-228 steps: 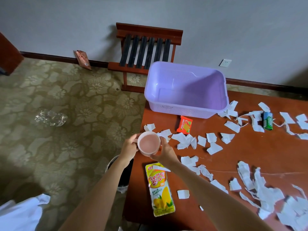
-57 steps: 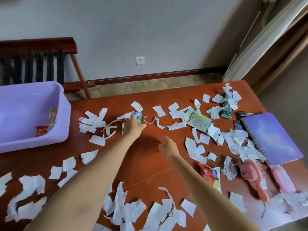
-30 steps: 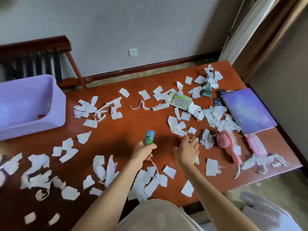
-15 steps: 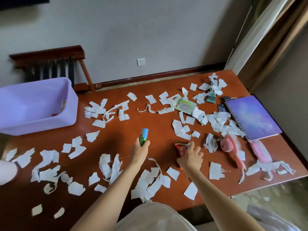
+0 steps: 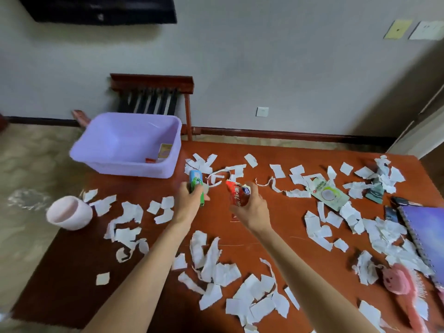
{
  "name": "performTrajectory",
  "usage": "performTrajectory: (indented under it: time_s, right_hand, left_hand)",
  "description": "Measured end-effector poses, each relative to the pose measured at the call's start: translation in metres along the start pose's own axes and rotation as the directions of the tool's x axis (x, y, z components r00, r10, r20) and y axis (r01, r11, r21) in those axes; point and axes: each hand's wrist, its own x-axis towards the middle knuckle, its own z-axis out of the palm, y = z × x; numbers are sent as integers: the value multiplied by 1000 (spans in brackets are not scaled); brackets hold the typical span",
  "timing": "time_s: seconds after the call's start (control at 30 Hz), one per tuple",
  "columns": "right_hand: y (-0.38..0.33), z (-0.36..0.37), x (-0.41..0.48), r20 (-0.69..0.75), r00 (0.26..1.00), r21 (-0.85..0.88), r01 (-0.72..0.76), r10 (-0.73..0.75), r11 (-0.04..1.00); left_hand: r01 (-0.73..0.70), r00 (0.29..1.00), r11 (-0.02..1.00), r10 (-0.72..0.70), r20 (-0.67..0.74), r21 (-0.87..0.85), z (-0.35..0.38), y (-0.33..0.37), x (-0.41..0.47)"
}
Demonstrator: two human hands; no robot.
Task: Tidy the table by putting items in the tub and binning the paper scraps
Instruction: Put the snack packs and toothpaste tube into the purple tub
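Observation:
My left hand (image 5: 188,201) grips a small green and blue pack (image 5: 196,186), held above the red-brown table (image 5: 283,219). My right hand (image 5: 249,209) grips a red snack packet (image 5: 236,193) beside it. The lilac tub (image 5: 125,143) stands at the table's far left corner, just beyond both hands, with a yellow pack and a red packet lying inside. White paper scraps (image 5: 242,294) lie scattered over most of the tabletop.
A pink cup (image 5: 69,212) sits at the table's left edge. On the right lie a green card packet (image 5: 328,194), a dark sachet (image 5: 374,192), a purple notebook (image 5: 427,234) and a pink hairbrush (image 5: 406,287). A wooden rack stands by the wall.
My right hand has picked the red packet up off the table. Both hands have moved left and away from me toward the tub, and my view has swung left.

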Motion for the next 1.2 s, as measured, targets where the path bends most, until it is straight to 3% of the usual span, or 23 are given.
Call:
performTrajectory:
  time_s: [0.23,0.5,0.77,0.87,1.2]
  right_hand:
    - [-120,61,43,-8,991,5,132,-132,991]
    - [-225,134,113,-57,993,0,108,-107,994]
    - [-240,174,178,-10,1000,-163,-26,25,986]
    - [-244,186,195,-5,999,-138,-49,49,989]
    - [-221,211,215,91,980,-141,-161,175,977]
  left_hand:
    - [-24,993,997,32,-117,74,-108,22,93]
    - [19,1000,995,-19,-2,99,-183,29,227]
    - [95,985,968,-125,117,233,-165,12,316]
    - [72,982,927,-130,137,368,-156,9,332]
    - [18,958,910,-134,253,414,-130,-8,364]
